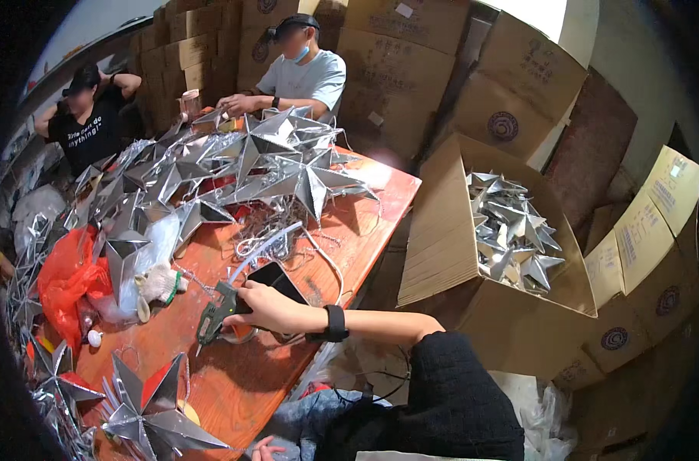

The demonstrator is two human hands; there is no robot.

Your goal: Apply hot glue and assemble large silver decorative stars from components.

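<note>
My right hand [271, 307], with a black band on its wrist, is closed around a dark green glue gun [209, 319] over the red wooden table. A long translucent glue stick [265, 250] rises from behind the gun. Just beyond the hand lies a black phone-like slab [282, 283]. Only the curled fingers of my left hand [266, 449] show at the bottom edge; what they hold is hidden. Beside them rests a silver foil star [161, 426] with one red inner face. Another silver star [61, 384] lies to its left.
Silver stars [249, 165] and tangled cords cover the far table [357, 230]. A red plastic bag [69, 280] and a knit glove [161, 284] lie left. An open carton [441, 253] of stars stands right. Two people [307, 77] are across the table; cartons [403, 61] stand behind.
</note>
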